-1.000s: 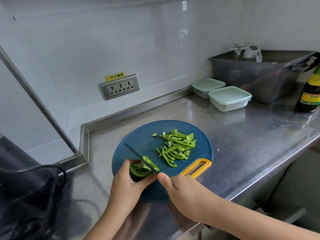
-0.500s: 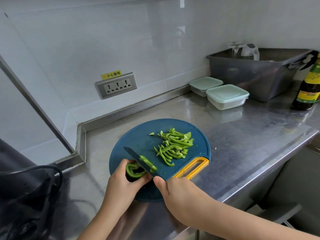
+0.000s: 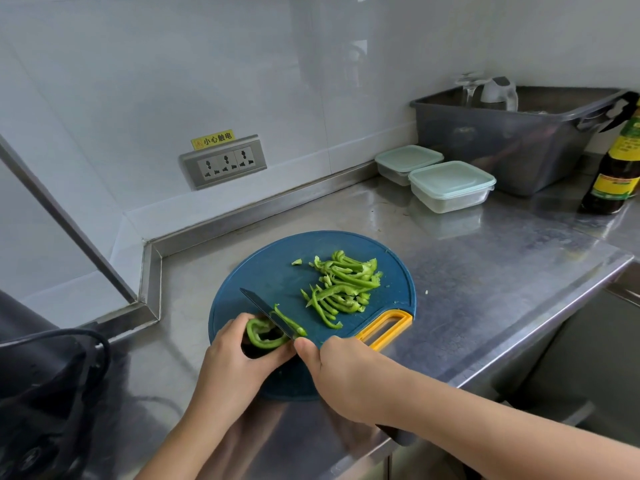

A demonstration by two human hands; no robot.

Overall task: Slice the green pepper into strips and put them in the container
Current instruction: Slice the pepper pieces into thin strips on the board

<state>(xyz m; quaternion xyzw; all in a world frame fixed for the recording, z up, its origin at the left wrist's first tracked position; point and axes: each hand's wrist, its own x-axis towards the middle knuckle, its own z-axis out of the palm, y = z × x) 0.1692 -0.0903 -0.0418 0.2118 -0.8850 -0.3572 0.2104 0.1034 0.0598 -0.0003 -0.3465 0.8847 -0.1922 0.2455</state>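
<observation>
A round blue cutting board [image 3: 277,271] with a yellow handle lies on the steel counter. My left hand [image 3: 235,365] grips the uncut piece of green pepper [image 3: 265,337] at the board's near left. My right hand [image 3: 349,372] holds a dark knife [image 3: 266,311], its blade down against the pepper, a fresh strip [image 3: 291,322] lying on the blade's right side. A pile of cut strips [image 3: 343,289] sits on the board's right half. Two lidded clear containers [image 3: 450,185] stand at the back right, lids on.
A grey plastic tub [image 3: 512,140] with glassware sits at the back right, with a dark sauce bottle [image 3: 616,171] beside it. A wall socket [image 3: 223,162] is behind the board. A black appliance with a cable [image 3: 45,382] stands at the left. The counter edge [image 3: 519,341] runs close on the right.
Both hands have stayed at the pepper, the knife slicing down at about the same spot; a cut strip now lies beside the blade. The view shifted slightly.
</observation>
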